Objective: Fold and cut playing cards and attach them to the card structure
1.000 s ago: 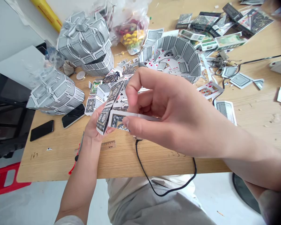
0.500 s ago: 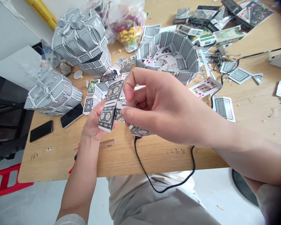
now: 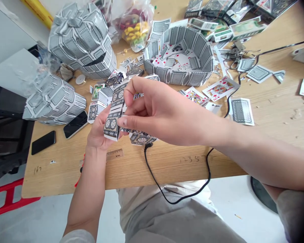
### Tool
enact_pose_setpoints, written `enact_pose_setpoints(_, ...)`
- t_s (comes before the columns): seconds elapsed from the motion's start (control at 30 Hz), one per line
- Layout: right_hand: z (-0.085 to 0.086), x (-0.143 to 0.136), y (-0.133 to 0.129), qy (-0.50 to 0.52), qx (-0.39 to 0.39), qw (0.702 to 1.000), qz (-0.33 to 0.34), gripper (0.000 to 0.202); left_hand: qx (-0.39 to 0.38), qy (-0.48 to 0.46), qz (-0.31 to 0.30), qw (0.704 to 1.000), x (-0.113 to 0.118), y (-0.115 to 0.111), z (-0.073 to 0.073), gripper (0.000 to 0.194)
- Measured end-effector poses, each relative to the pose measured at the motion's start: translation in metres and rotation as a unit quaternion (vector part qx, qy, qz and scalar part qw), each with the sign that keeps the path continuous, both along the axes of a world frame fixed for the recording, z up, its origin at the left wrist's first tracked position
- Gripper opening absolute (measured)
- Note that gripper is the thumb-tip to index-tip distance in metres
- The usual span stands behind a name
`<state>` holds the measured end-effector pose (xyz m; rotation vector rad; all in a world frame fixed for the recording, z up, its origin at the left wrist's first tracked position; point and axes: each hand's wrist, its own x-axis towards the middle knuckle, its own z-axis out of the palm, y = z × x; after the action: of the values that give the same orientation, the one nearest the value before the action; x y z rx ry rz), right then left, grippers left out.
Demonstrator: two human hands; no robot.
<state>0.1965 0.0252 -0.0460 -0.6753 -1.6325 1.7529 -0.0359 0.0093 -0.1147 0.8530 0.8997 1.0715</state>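
Observation:
My left hand (image 3: 98, 135) is closed around a strip of folded playing cards (image 3: 111, 124) with dark patterned backs, held tilted over the table. My right hand (image 3: 159, 113) comes across from the right. Its thumb presses the strip's right edge and its index finger curls against the upper part; the other fingertips are partly hidden. More dark-patterned folded cards (image 3: 143, 138) show below my right hand, partly covered by it. Behind my left hand stands a small card-walled piece (image 3: 105, 96), largely hidden.
A round basket of folded cards (image 3: 178, 78) holds loose cards. Lidded card boxes (image 3: 78, 37) stand at the left, near two phones (image 3: 43, 142). A black cable (image 3: 152, 179) loops over the front edge. Card packs (image 3: 220, 15) and scissors (image 3: 236, 59) lie at the right.
My right hand has moved left, and its thumb now meets the edge of the card strip. The left hand keeps its hold. The whole view has shifted slightly.

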Motion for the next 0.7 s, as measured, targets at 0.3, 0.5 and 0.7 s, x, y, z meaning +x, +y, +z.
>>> enact_pose_setpoints(0.3,-0.011,0.014,0.027,-0.117,0.089,0.989,-0.035,0.026,-0.011,-0.004,0.016,1.000,-0.014,0.004,-0.005,0.072)
enact_pose_setpoints(0.5,-0.012,0.021,0.040,-0.118,0.045,0.992,-0.003,0.029,-0.009,-0.028,0.023,0.999,-0.020,0.005,-0.005,0.075)
enact_pose_setpoints(0.7,-0.019,0.014,0.041,-0.089,-0.085,0.992,0.003,0.044,-0.014,-0.038,0.008,0.999,-0.021,0.005,0.000,0.066)
